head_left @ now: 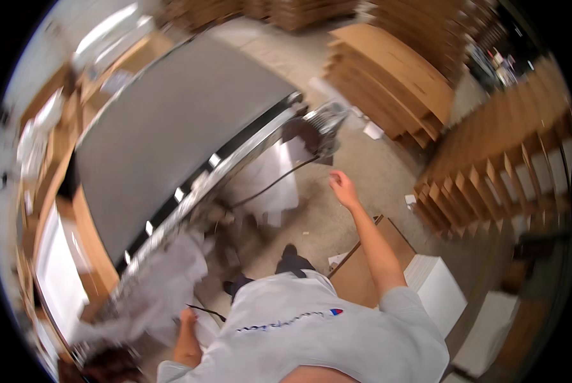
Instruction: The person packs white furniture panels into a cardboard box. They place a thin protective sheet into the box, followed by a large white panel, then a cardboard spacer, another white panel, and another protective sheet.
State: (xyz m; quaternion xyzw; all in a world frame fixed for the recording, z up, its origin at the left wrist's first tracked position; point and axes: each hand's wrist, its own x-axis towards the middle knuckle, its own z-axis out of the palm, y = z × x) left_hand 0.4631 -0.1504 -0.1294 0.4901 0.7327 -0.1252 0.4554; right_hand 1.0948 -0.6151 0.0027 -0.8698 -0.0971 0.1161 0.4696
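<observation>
My right hand (342, 186) is stretched out in front of me over the concrete floor, its fingers loosely apart with nothing seen in them. It is nearest to the end of a grey conveyor belt (184, 121) with a metal side rail. Low at my left side is my left hand (187, 315), small and blurred. A thin, dark, curved strip (207, 311) starts right beside its fingers; whether they grip it I cannot tell. Crumpled translucent plastic sheeting (171, 265) hangs under the rail close to that hand.
Stacked flat cardboard (394, 83) stands beyond the conveyor's end, with another cardboard stack (496, 172) to the right. Next to my right arm are a brown board (366, 271) and a white box (440, 290). A black cable (276, 183) hangs from the conveyor's end. Open cartons (88, 236) line the left.
</observation>
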